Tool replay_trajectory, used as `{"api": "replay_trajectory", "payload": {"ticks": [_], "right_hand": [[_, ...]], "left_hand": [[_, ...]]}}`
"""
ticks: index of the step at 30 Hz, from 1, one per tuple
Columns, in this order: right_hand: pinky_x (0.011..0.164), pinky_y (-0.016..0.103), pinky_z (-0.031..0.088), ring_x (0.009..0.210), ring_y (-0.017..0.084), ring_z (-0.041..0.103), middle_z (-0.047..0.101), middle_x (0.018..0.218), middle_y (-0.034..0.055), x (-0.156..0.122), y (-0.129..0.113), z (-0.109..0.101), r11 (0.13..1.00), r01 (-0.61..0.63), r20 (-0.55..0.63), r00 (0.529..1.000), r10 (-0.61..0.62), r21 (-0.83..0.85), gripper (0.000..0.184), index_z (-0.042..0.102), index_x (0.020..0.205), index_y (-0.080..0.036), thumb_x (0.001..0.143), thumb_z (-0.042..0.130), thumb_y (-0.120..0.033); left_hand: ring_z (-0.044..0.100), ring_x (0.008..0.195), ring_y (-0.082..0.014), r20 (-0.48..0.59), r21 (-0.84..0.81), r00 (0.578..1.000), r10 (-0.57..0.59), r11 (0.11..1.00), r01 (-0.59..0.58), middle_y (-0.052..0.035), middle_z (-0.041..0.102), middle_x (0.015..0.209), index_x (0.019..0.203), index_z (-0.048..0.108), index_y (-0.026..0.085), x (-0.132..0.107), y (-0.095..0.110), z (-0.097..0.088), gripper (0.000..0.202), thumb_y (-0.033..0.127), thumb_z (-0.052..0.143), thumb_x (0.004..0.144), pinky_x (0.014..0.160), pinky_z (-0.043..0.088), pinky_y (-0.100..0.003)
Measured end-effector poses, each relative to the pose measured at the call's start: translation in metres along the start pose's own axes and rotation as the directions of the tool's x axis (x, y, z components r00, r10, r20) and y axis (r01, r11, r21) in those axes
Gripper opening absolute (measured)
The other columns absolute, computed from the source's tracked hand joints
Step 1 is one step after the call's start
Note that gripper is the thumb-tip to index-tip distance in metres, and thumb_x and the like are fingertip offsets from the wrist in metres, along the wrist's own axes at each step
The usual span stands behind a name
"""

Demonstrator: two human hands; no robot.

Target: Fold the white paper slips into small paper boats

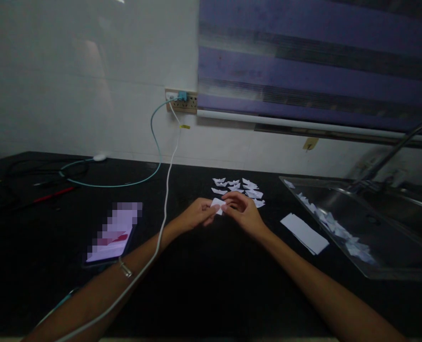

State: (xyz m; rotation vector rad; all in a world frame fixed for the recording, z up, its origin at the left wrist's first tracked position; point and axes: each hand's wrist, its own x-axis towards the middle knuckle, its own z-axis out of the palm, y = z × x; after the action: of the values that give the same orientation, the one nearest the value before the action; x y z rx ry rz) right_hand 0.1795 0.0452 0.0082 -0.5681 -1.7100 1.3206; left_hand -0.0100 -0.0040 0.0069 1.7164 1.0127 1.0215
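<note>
Between my two hands is a small folded piece of white paper (pixel 217 205), held above the dark counter. My left hand (pixel 201 212) pinches its left side with thumb and fingers. On the other side, my right hand (pixel 242 209) grips the right edge, its thumb on the paper and its fingers curled behind. Just beyond my hands lie several small folded paper boats (pixel 250 184) in a loose group. To the right of my right hand rests a stack of white paper sheets (pixel 304 232).
A metal sink (pixel 382 228) with a faucet (pixel 392 152) is at the right, more folded paper (pixel 334 225) along its left edge. At left lies a phone (pixel 114 232) with its screen lit. A white cable (pixel 166 199) runs across my left forearm from a wall socket (pixel 181 101).
</note>
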Motion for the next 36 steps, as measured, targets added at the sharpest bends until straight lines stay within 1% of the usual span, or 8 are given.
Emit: {"api": "replay_trajectory", "payload": {"ticks": [5,10,14,17,24,29,33,36], "right_hand": [[0.080,0.033,0.055,0.089,0.017,0.066,0.069,0.098,0.0045,0.000,0.003,-0.006,0.997,0.050,0.090,0.995,-0.044,-0.062,0.030,0.072,0.104,-0.023,0.075,0.078,-0.026],[0.081,0.036,0.058,0.084,0.017,0.068,0.071,0.096,0.0035,-0.001,0.006,-0.005,0.999,0.005,0.028,1.000,-0.004,-0.035,0.029,0.075,0.100,-0.025,0.071,0.082,-0.028],[0.084,0.040,0.059,0.086,0.021,0.070,0.074,0.093,0.0041,-0.002,0.002,-0.001,0.994,0.013,-0.076,0.997,-0.022,-0.112,0.020,0.077,0.090,-0.025,0.071,0.082,-0.030],[0.083,0.041,0.059,0.085,0.022,0.070,0.075,0.088,0.0045,-0.002,0.000,0.000,0.984,0.018,-0.122,0.992,-0.040,-0.178,0.013,0.077,0.086,-0.024,0.074,0.079,-0.030],[0.082,0.038,0.058,0.086,0.022,0.070,0.075,0.088,0.0045,0.000,0.001,-0.003,0.980,0.048,-0.158,0.984,-0.079,-0.192,0.008,0.078,0.084,-0.024,0.076,0.077,-0.028],[0.082,0.040,0.058,0.086,0.023,0.070,0.075,0.087,0.0049,0.001,-0.001,-0.005,0.981,0.074,-0.199,0.974,-0.109,-0.178,0.007,0.078,0.082,-0.025,0.075,0.078,-0.027],[0.083,0.041,0.057,0.087,0.023,0.070,0.075,0.089,0.0055,0.001,0.000,-0.008,0.981,0.077,-0.213,0.970,-0.115,-0.178,0.007,0.078,0.081,-0.025,0.075,0.079,-0.029],[0.081,0.040,0.056,0.086,0.022,0.069,0.075,0.089,0.0054,0.001,0.001,-0.009,0.983,0.076,-0.182,0.978,-0.107,-0.169,0.008,0.077,0.082,-0.025,0.076,0.079,-0.030]], "left_hand": [[0.041,0.042,-0.0071,0.008,-0.102,1.000,-0.028,0.994,0.029,0.0043,0.048,0.049,0.066,0.055,0.015,0.001,-0.008,-0.006,0.049,0.058,0.054,0.088,0.047,0.030,-0.021],[0.044,0.046,-0.0067,0.019,-0.086,1.000,-0.002,0.996,0.004,0.0040,0.050,0.053,0.071,0.058,0.014,0.001,-0.003,-0.005,0.045,0.053,0.052,0.092,0.049,0.033,-0.021],[0.052,0.054,-0.0071,-0.116,-0.187,0.992,-0.044,0.982,0.022,0.0029,0.058,0.068,0.093,0.056,0.016,0.001,0.004,-0.002,0.033,0.048,0.064,0.086,0.046,0.033,-0.017],[0.060,0.062,-0.0095,-0.213,-0.277,0.975,-0.066,0.961,0.004,0.0004,0.063,0.086,0.111,0.050,0.020,0.002,0.005,-0.001,0.048,0.039,0.076,0.076,0.043,0.037,-0.015],[0.067,0.086,-0.0190,-0.246,-0.267,0.969,-0.014,0.962,-0.054,-0.0089,0.066,0.106,0.097,0.059,0.015,0.001,0.005,-0.004,0.039,0.029,0.082,0.068,0.041,0.046,-0.015],[0.069,0.091,-0.0235,-0.305,-0.239,0.952,-0.029,0.970,-0.047,-0.0109,0.071,0.102,0.098,0.064,0.014,0.002,0.009,-0.002,0.040,0.029,0.083,0.066,0.040,0.048,-0.017],[0.067,0.069,-0.0168,-0.361,-0.187,0.931,-0.048,0.982,-0.022,-0.0097,0.073,0.089,0.089,0.069,0.012,0.004,0.007,-0.002,0.031,0.031,0.082,0.068,0.037,0.044,-0.017],[0.055,0.048,-0.0077,-0.385,-0.144,0.922,-0.049,0.990,-0.008,-0.0079,0.073,0.081,0.085,0.072,0.012,0.004,0.006,-0.003,0.027,0.033,0.080,0.071,0.037,0.040,-0.017]]}}
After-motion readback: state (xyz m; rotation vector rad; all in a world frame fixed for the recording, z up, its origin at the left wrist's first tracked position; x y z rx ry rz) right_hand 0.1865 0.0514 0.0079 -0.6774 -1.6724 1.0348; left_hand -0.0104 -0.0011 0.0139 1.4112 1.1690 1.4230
